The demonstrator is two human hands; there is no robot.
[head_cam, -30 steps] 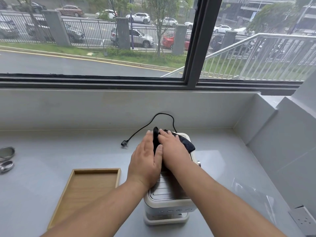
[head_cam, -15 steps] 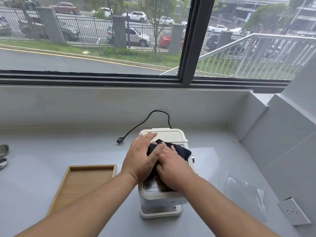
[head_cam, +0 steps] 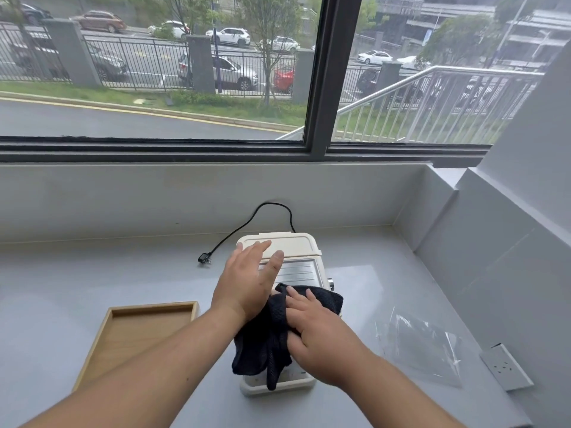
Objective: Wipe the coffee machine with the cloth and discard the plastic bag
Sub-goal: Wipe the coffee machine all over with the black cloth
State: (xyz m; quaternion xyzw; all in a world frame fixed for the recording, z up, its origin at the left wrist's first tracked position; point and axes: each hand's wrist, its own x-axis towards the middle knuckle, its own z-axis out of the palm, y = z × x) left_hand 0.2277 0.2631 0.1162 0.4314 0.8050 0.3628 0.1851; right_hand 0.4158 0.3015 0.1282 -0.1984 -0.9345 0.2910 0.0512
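Note:
The cream coffee machine [head_cam: 289, 247] stands on the grey counter in the middle of the head view. My right hand [head_cam: 321, 338] presses a black cloth [head_cam: 262, 341] against the machine's front top edge, and the cloth hangs down over its front face. My left hand [head_cam: 247, 282] lies flat on the machine's top, fingers spread, holding nothing. A clear plastic bag [head_cam: 423, 347] lies flat on the counter to the right of the machine, apart from both hands.
An empty wooden tray [head_cam: 136, 332] sits left of the machine. The machine's black cord with its plug [head_cam: 204, 259] trails back left, unplugged. A wall socket [head_cam: 506, 366] is at the right. Grey walls close off the back and right of the counter [head_cam: 92, 273].
My right hand has dragged the cloth from the back of the machine's top toward its front edge, where it now drapes down. The left hand stayed flat on the top.

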